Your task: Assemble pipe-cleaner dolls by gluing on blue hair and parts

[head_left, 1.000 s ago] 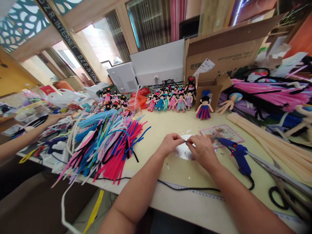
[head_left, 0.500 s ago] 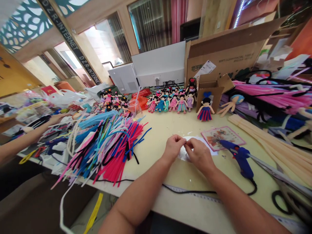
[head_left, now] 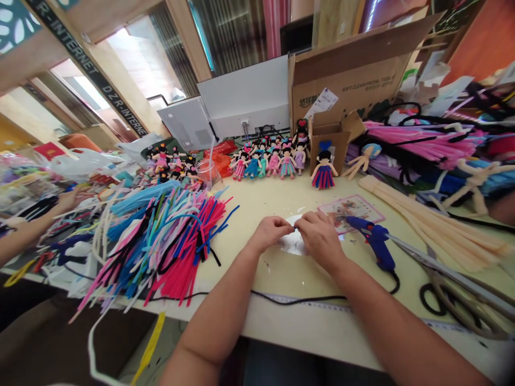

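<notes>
My left hand (head_left: 273, 234) and my right hand (head_left: 318, 236) meet fingertip to fingertip above a shiny white sheet (head_left: 295, 244) on the table. Both are closed in a pinch around something small and dark between them, too small to make out. Just right of my right hand lies a pink-edged card (head_left: 354, 210), with the tip of a blue glue gun (head_left: 376, 244) over it. A doll in a blue and red skirt (head_left: 323, 174) stands beyond my hands, in front of a small cardboard box (head_left: 328, 140).
Colourful fuzzy stems (head_left: 177, 241) are heaped to the left. Large scissors (head_left: 454, 289) and beige stems (head_left: 426, 214) lie to the right. Several small dolls (head_left: 273, 161) stand at the back. A black cable (head_left: 298, 300) runs along the front. Another person's arm (head_left: 36, 228) reaches in at far left.
The view has shifted, so the table things appear further left. My hands stay together over the sheet, with the right hand's fingers turned more over the small item.
</notes>
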`<state>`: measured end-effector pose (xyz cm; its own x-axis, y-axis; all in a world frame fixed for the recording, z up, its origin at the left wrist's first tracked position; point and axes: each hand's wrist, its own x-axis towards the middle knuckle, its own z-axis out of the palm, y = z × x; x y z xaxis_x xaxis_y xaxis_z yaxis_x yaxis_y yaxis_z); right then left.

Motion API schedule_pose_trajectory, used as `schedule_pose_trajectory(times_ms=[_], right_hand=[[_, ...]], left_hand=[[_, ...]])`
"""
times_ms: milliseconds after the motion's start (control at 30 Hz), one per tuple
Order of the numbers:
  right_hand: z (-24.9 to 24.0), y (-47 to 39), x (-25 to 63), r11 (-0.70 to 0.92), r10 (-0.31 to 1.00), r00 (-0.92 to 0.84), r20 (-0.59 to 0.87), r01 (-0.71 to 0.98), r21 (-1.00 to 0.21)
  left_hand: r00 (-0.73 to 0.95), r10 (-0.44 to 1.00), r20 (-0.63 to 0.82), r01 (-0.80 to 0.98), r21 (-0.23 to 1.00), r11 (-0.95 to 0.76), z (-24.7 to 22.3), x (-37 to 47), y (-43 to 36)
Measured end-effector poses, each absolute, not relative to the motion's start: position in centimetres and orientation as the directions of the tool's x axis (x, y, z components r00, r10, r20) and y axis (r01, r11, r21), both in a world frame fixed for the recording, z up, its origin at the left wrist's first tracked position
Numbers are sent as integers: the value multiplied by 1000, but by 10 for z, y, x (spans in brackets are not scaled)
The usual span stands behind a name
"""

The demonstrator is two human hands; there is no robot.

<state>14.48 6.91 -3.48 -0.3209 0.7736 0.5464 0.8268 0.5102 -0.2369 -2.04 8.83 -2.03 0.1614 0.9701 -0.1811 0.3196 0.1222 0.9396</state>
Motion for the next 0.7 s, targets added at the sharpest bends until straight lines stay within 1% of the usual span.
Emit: schedule_pose_trajectory(times_ms=[100,200,300,433,500,600,700], right_hand=[[-34,68,145,516,763,-353,541,837,-182],[-33,69,146,521,767,-352,537,829,-201],[-35,71,149,506,792,-306,528,814,-287],[-40,75,150,503,834,-266,484,728,-466],[-42,76,148,488,852,-245,463,691,-532],[-42,74,144,453,871,-195,451,676,-581],[-39,70,139,421,886,-152,438,662,-621]], left_hand=[[181,967,-181,383,918,100,-21,-21,87],[193,966,-173,413,907,80,-20,-21,86],[176,973,-149,379,923,73,-19,-19,86],[136,984,-111,245,967,75,-21,-13,86],[103,990,-99,170,982,81,-23,-9,86],[53,994,-92,84,993,88,-26,-5,86],[14,997,-81,38,996,81,-28,-1,85]])
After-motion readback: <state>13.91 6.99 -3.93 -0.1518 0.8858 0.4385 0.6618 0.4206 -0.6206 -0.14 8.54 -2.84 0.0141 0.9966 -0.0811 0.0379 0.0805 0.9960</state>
